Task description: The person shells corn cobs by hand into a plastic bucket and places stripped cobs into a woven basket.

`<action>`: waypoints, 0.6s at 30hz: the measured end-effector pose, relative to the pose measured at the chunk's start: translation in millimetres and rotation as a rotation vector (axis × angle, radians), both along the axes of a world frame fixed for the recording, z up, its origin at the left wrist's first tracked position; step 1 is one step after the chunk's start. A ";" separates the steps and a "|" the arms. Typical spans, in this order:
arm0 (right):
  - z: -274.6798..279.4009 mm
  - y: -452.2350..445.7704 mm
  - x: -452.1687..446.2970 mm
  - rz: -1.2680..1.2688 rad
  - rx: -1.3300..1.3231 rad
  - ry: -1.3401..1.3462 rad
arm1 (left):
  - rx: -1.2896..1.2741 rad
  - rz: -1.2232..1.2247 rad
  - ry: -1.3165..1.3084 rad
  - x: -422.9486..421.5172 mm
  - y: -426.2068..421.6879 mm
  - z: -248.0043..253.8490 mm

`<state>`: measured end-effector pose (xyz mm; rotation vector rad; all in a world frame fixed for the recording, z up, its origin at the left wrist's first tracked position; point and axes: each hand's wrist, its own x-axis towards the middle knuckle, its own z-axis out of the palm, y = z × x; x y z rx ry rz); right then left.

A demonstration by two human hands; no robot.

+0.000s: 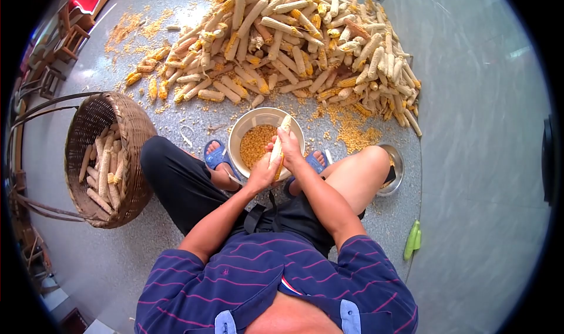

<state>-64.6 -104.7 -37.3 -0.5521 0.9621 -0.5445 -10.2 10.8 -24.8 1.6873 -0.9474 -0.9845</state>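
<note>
A pale, mostly stripped corn cob (pixel 285 123) is tilted over a white bucket (pixel 237 128), between my two hands. My left hand (pixel 264 172) is closed around its lower end. Closer to the upper end, my right hand (pixel 287 148) grips the same cob with the fingers wrapped round it. Loose yellow corn kernels (pixel 254 148) lie inside the bucket, below the hands. The bucket stands on the floor between my feet, which are in blue slippers (pixel 217 156). Part of the cob is hidden behind my fingers.
A large heap of corn cobs (pixel 276 46) spreads beyond the bucket, with scattered kernels (pixel 352 131) around it. At left stands a wicker basket (pixel 138 134) holding cobs. A metal bowl (pixel 399 163) sits by my right knee; a green object (pixel 410 240) lies on the floor.
</note>
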 end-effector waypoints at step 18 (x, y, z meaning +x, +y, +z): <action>-5.4 -4.5 -1.5 0.027 -0.010 0.209 | 0.226 0.205 0.954 0.1 2.9 10.9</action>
